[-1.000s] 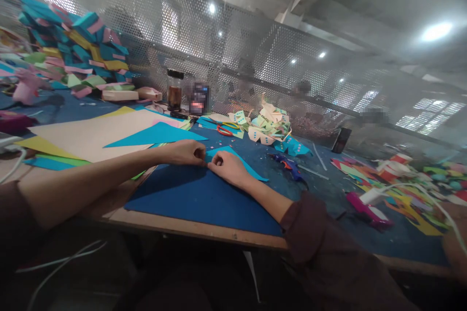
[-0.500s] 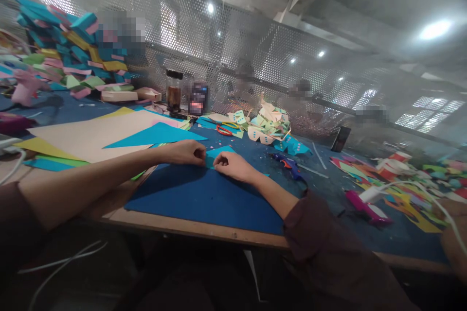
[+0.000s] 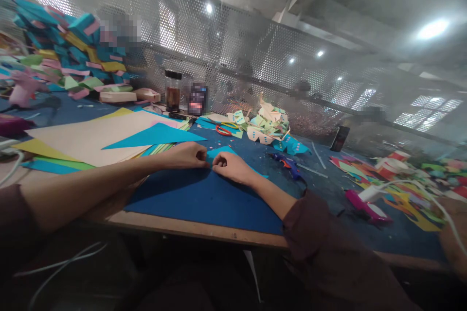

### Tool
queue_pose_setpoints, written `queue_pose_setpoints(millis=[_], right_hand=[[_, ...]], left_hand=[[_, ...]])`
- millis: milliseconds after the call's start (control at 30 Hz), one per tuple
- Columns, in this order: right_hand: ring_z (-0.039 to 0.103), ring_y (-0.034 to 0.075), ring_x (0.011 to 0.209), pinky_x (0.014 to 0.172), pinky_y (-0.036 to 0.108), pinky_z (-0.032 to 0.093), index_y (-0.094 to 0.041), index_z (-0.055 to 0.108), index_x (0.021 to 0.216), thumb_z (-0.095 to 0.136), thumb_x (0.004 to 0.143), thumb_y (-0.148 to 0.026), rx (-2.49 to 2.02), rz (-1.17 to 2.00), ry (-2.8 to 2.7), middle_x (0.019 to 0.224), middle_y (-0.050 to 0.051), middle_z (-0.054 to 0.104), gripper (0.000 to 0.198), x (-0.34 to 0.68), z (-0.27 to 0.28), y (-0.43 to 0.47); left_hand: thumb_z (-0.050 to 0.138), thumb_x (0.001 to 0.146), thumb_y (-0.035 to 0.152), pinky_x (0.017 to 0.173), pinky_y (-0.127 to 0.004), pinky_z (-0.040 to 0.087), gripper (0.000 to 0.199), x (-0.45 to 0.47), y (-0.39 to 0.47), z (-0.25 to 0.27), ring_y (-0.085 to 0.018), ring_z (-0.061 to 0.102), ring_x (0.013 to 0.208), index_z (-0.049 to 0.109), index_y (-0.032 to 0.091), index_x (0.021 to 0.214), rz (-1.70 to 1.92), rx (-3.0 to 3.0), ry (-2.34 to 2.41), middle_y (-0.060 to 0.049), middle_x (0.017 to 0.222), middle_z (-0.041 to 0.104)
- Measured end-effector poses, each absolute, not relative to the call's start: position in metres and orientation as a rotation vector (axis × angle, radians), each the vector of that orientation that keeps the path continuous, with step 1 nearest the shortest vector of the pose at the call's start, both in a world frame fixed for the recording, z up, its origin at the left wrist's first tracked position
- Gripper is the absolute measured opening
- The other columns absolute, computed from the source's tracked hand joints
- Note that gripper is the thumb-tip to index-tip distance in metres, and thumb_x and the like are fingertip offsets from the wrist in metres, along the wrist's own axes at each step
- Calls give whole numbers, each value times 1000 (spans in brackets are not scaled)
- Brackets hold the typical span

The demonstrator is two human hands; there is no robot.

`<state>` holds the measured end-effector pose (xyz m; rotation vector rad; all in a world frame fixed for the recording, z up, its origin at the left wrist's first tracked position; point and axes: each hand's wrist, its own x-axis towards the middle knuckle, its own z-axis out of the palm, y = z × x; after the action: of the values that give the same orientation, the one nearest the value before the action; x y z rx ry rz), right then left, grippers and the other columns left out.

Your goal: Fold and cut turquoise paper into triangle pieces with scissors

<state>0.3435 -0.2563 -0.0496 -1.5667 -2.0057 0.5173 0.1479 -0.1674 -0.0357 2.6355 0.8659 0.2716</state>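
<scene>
Curled in a pinch, my left hand (image 3: 191,154) is at the left side of a bright blue piece of paper (image 3: 222,150). My right hand (image 3: 231,166) faces it from the other side, thumb and fingers closed on the paper's near edge. A narrow gap separates the two hands. Most of the paper lies hidden behind my fingers, with a blue tip showing past the right wrist. Both hands are low over a dark blue sheet (image 3: 211,204) at the table's front edge.
Coloured paper sheets (image 3: 83,136) are stacked on the left. Scissors (image 3: 223,130), a paper-scrap pile (image 3: 268,124) and a blue glue gun (image 3: 288,165) lie beyond my hands. A magenta glue gun (image 3: 368,206) with a white cable is right; a lidded jar (image 3: 173,92) stands behind.
My hands have come slightly closer together, and less of the bright blue paper shows between them. The left hand has shifted a little to the right and nearer to me.
</scene>
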Motion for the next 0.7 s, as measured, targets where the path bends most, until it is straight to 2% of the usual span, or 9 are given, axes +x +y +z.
queue_pose_setpoints(millis=[367, 567, 700], right_hand=[[56, 12, 71, 66, 24, 42, -14, 69, 93, 58, 77, -4, -1497, 799, -2043, 78, 0, 63, 21, 358, -36, -258], [56, 12, 71, 66, 24, 41, -14, 69, 91, 62, 81, -10, -1506, 781, -2016, 75, -1, 61, 13, 357, -38, -257], [57, 12, 71, 67, 24, 42, -14, 68, 89, 60, 78, -5, -1494, 786, -2016, 76, -1, 61, 17, 355, -37, -259]], left_hand=[[62, 74, 45, 61, -26, 34, 28, 147, -164, -29, -16, 55, 67, 67, 18, 81, 201, 2551, 834, -1, 73, 65], [63, 75, 48, 61, -26, 35, 32, 148, -162, -31, -16, 57, 68, 67, 17, 83, 205, 2544, 829, -2, 76, 67], [64, 76, 51, 60, -27, 35, 35, 148, -162, -32, -16, 56, 68, 67, 17, 83, 204, 2559, 835, -3, 76, 67]])
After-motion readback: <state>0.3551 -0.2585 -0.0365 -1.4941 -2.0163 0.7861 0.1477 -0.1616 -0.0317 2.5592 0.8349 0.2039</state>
